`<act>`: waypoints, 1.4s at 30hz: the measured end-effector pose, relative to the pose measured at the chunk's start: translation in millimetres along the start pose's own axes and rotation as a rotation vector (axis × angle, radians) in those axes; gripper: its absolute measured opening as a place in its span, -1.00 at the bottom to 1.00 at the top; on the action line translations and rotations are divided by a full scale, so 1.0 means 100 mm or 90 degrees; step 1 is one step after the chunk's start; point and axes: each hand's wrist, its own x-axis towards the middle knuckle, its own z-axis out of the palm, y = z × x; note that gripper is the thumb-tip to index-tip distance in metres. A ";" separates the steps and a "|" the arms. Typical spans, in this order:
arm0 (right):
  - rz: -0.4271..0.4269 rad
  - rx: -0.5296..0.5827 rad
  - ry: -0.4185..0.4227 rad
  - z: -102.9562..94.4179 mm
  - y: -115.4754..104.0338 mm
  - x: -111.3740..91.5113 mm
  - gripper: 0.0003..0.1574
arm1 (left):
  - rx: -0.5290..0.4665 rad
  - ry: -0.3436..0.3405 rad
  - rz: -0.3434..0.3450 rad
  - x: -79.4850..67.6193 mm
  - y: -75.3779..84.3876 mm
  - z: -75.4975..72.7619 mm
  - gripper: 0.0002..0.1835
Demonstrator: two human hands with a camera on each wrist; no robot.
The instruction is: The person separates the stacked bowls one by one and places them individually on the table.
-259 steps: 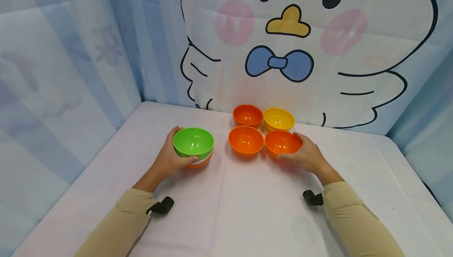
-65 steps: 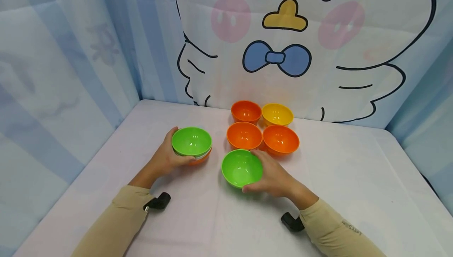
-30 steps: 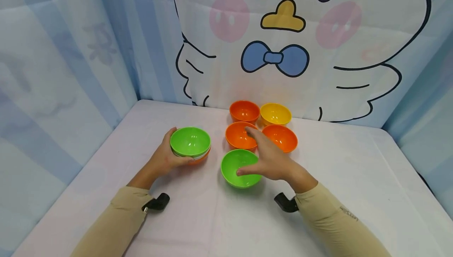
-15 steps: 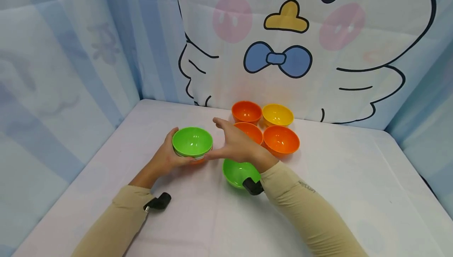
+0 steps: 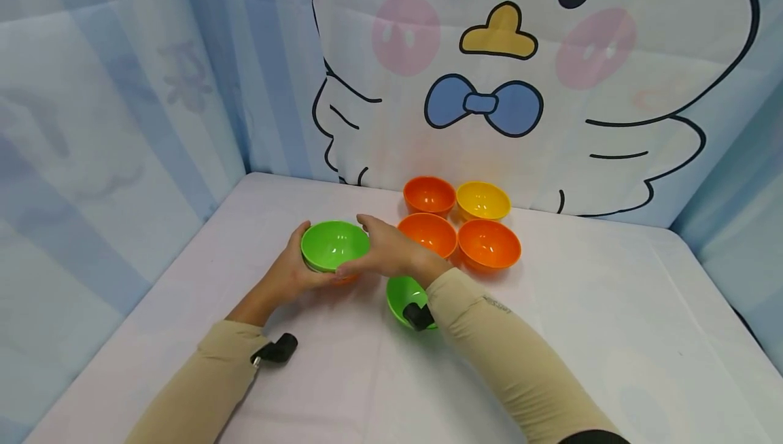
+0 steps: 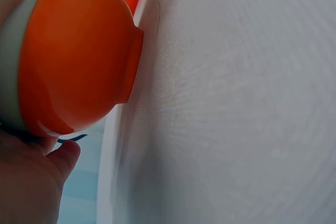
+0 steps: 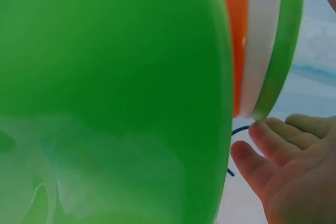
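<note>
My left hand [image 5: 290, 270] holds a stack of small bowls by its left side. On top of the stack is a green bowl [image 5: 334, 245]; white and orange bands show beneath it, and the orange bowl [image 6: 79, 51] is lowest in the left wrist view. My right hand [image 5: 388, 250] reaches to the stack's right side, thumb at the front rim and fingers stretched towards the back. In the right wrist view those fingers [image 7: 278, 145] look straight at the green rim. Another green bowl [image 5: 400, 294] stands on the table, partly hidden under my right forearm.
Behind it stand a front-left orange bowl [image 5: 428, 232], a front-right orange bowl [image 5: 489, 243], a back orange bowl [image 5: 429, 194] and a yellow bowl [image 5: 483, 199], close together. They stand on a white-covered table [image 5: 612, 308] against a printed curtain [image 5: 477, 151].
My right hand set the second green bowl down in front of the orange ones, let go, and moved left to the stack. My left hand has kept holding the stack.
</note>
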 end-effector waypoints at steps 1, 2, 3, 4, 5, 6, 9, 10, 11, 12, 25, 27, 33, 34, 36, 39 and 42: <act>0.001 -0.001 -0.004 0.00 0.00 0.01 0.43 | 0.004 -0.002 -0.002 0.00 0.00 0.00 0.33; 0.002 -0.005 -0.007 0.01 0.01 0.02 0.43 | 0.006 -0.004 -0.002 0.00 0.00 0.00 0.33; 0.004 -0.006 -0.011 0.01 0.01 0.03 0.44 | 0.008 -0.005 -0.003 0.00 0.00 0.00 0.33; 0.007 -0.006 -0.015 0.02 0.02 0.04 0.45 | 0.009 -0.006 -0.005 0.00 0.00 0.00 0.34; 0.008 -0.006 -0.019 0.02 0.02 0.05 0.45 | 0.010 -0.007 -0.006 0.00 0.00 0.01 0.34; 0.009 -0.004 -0.023 0.03 0.03 0.06 0.46 | 0.010 -0.009 -0.006 0.00 0.01 0.01 0.35; 0.014 0.000 -0.030 0.04 0.06 0.09 0.48 | 0.005 -0.013 -0.008 0.00 0.01 0.01 0.36; 0.017 0.002 -0.032 0.05 0.07 0.10 0.48 | 0.003 -0.014 -0.007 0.00 0.01 0.01 0.36; 0.018 0.003 -0.032 0.05 0.08 0.10 0.48 | 0.001 -0.014 -0.007 0.00 0.01 0.01 0.36; 0.020 0.004 -0.031 0.06 0.08 0.11 0.48 | -0.001 -0.015 -0.006 0.00 0.01 0.02 0.36; 0.014 0.023 -0.017 0.09 0.12 0.13 0.40 | -0.026 -0.014 0.007 0.00 -0.02 0.02 0.34; 0.010 0.025 -0.011 0.09 0.12 0.13 0.39 | -0.024 -0.015 0.007 -0.01 -0.02 0.02 0.35; -0.009 0.036 0.015 0.07 0.12 0.13 0.34 | -0.020 -0.016 0.020 -0.01 -0.03 0.02 0.36; -0.010 0.037 0.018 0.06 0.12 0.12 0.34 | -0.021 -0.016 0.025 -0.01 -0.03 0.02 0.36; -0.012 0.039 0.023 0.05 0.11 0.12 0.34 | -0.021 -0.015 0.032 -0.01 -0.03 0.02 0.35; -0.019 0.039 0.034 0.02 0.10 0.10 0.34 | -0.015 -0.011 0.043 -0.02 -0.03 0.01 0.35; -0.024 0.038 0.047 -0.03 0.08 0.07 0.35 | -0.008 -0.006 0.055 -0.02 -0.03 0.00 0.33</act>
